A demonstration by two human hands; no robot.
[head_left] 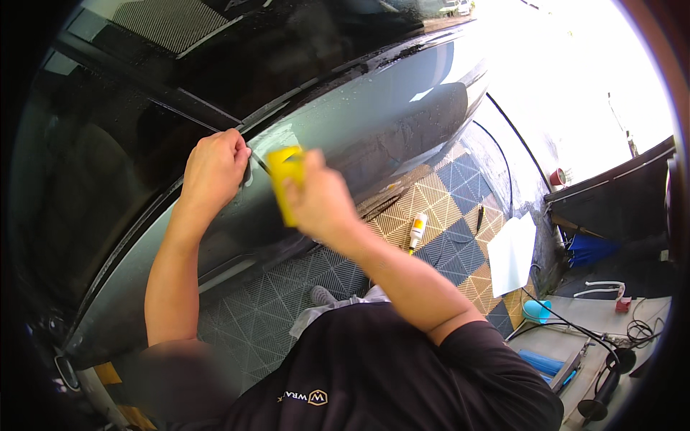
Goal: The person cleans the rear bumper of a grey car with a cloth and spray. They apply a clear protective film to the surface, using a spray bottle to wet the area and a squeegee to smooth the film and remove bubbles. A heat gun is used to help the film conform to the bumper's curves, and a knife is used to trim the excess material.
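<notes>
I stand bent over the side of a dark grey car door (359, 136), whose surface is shiny and carries some wet-looking drops. My left hand (215, 165) is closed at the door's upper edge, just below the dark window glass (287, 50). Its fingertips are pinched together by a pale patch on the panel; what they hold is too small to tell. Slightly blurred, my right hand (325, 205) grips a flat yellow squeegee (282, 183) held up against the panel, close to the right of my left hand.
A white bottle with a yellow label (417, 228) lies on the patterned floor tiles (460, 241). Right of it are a thin black tool (480, 218) and a white sheet (512, 251). Black cables, a light blue cup (537, 310) and a red cup (558, 177) lie farther right.
</notes>
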